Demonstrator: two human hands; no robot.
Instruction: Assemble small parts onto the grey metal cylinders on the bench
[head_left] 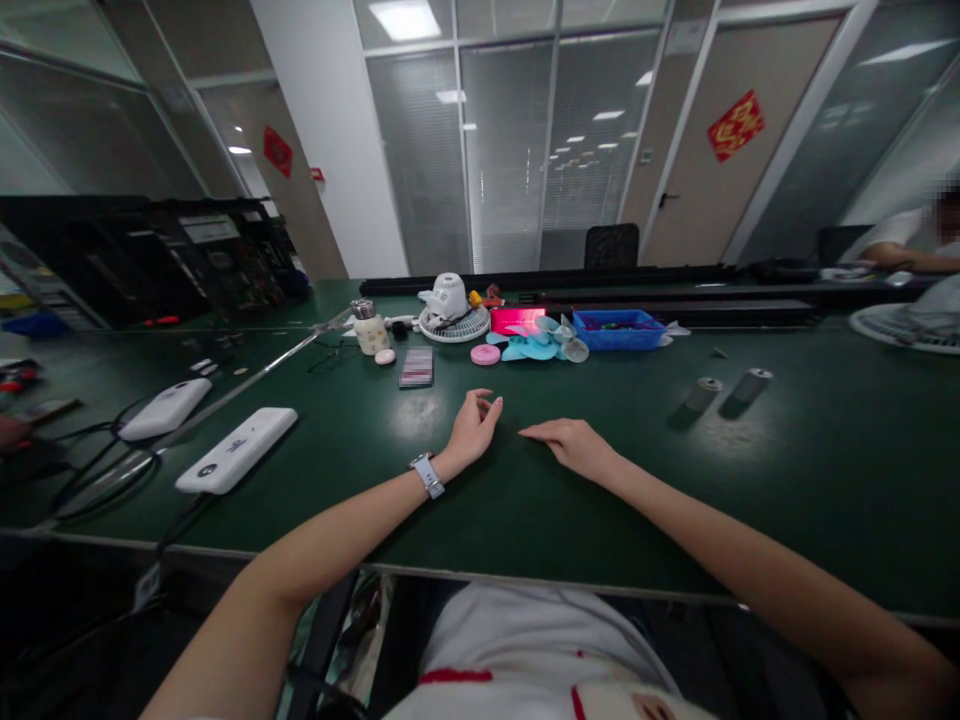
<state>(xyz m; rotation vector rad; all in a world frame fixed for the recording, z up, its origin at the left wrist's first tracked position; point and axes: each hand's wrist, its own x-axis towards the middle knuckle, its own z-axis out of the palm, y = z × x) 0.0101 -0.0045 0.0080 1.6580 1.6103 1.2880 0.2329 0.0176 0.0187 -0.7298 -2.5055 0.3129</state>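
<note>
The left hand (474, 428) and the right hand (574, 448) faced each other unladen, a narrow gap between them

Here the left's fingers curled loosely, while the right's stretched out together, both over the dark green tabletop (480, 530), forearms crossing its near edge; the round pink disc (485, 355) sat just beyond the left hand, between a flat, striped rectangular piece (417, 367) and light-blue plastic fan blades (536, 342), and there was bare green all the way from the right hand to two grey cylinders (703, 394), well apart on the right
</note>
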